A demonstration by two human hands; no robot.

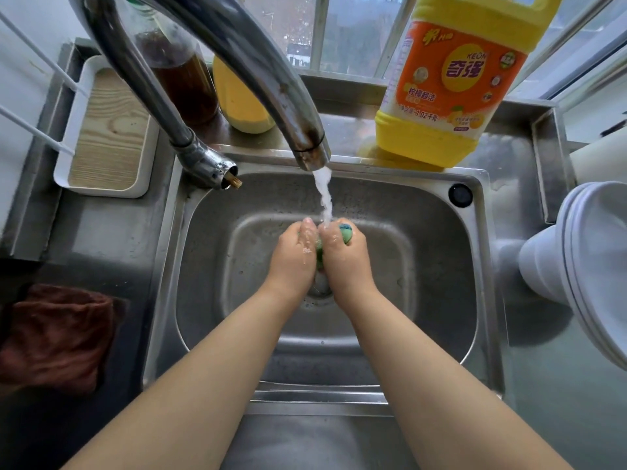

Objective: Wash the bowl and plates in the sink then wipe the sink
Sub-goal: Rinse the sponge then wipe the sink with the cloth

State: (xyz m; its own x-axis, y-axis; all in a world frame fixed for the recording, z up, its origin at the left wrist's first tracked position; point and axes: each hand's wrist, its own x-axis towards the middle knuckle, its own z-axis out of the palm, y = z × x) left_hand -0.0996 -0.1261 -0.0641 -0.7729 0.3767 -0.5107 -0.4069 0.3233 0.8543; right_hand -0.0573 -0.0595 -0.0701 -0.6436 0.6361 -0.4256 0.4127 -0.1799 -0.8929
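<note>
Soft daylight enters through the barred window (pixel 353 32) behind the curved steel tap (pixel 237 62), lighting the scene evenly; shadows stay faint. Wide-angle distortion bends the edges (the tap looms large), and near objects look slightly soft.

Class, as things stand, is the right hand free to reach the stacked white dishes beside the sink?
Probably not yet: the right hand grips a green sponge under running water, though nothing blocks the way to the stacked white dishes.

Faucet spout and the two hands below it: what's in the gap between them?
In the head view, a stream of running water falls from the faucet spout onto the green sponge, which the left hand and right hand squeeze together.
</note>
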